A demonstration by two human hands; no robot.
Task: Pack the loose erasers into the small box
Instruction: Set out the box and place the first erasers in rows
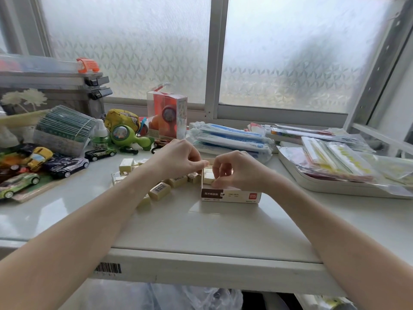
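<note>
Cream erasers [159,190] lie loose left of the small box [230,194] on the desk, where the right hand [240,170] pinches one eraser into it while the left hand [178,158] curls fingertips at its rim, so a nudge could tip it toward crowding toy cars [67,165].

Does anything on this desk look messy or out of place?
Nothing looks damaged or spilled. Loose erasers lie scattered at odd angles left of the box, waiting to be packed. Both hands work at the box's open top.
</note>
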